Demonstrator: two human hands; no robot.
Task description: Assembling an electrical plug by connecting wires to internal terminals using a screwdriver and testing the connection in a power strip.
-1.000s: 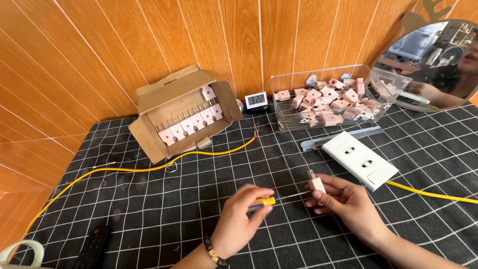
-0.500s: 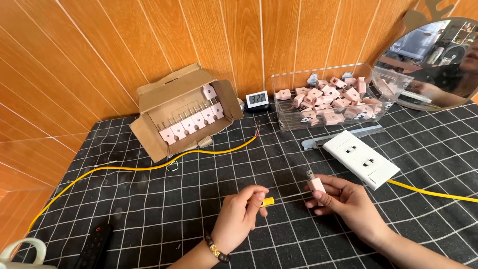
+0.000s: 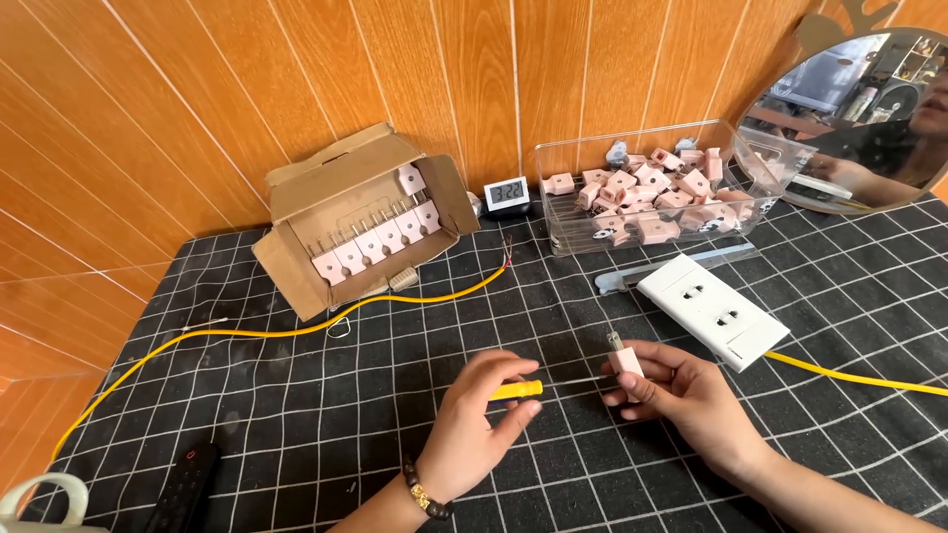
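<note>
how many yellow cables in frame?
2: one yellow cable runs from the cardboard box off left; another yellow cable leaves the white socket strip rightward.

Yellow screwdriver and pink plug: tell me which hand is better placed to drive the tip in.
Left, probably. The left hand already grips the yellow screwdriver, its shaft pointing at the pink plug, which the right hand steadies upright.

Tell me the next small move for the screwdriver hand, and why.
Probably ease the yellow-handled screwdriver tip into the pink plug: the left hand points its shaft at the plug, which the right hand holds prongs up. Whether the tip is seated cannot be told.
</note>
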